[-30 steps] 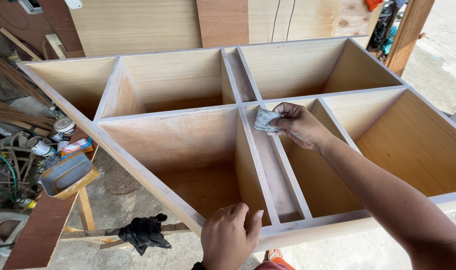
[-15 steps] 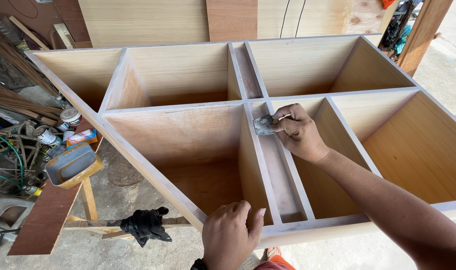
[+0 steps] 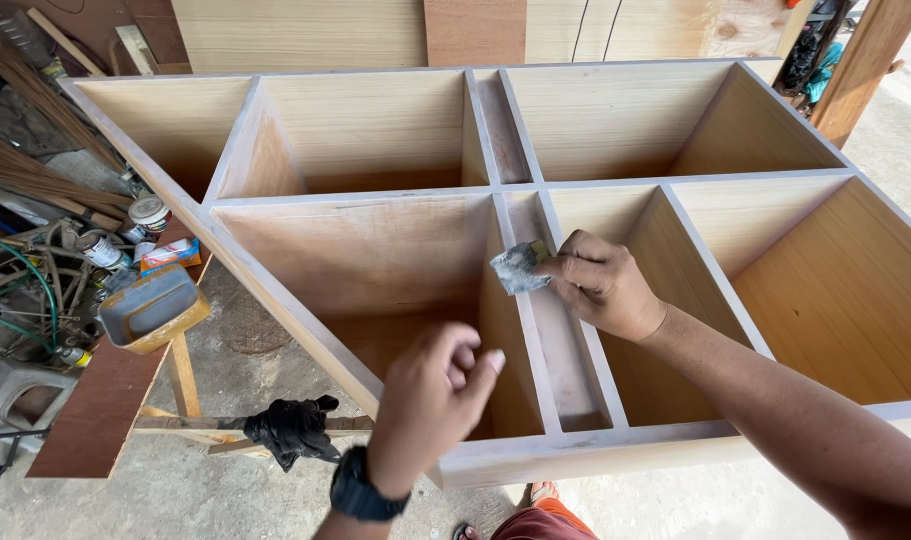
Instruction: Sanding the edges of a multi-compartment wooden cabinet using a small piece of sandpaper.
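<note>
Over the narrow slot: right hand [image 3: 601,285] pinches grey sandpaper [image 3: 518,267] against divider edge [image 3: 521,300]; left hand [image 3: 438,395] hovers loosely curled, holding nothing. Strokes are best kept flat along the edge.

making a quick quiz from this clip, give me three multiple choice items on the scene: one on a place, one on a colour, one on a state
1. Where is the sandpaper?
A. on the floor
B. pressed on a cabinet divider edge by the right hand
C. in the tray

2. What colour is the rag on the sawhorse?
A. black
B. white
C. yellow

3. How is the left hand?
A. gripping a hammer
B. flat on the floor
C. lifted, fingers curled, holding nothing

Answers: B, the right hand pinches it against the divider; A, the rag is dark black; C, the left hand is raised over the front edge, empty.
</note>
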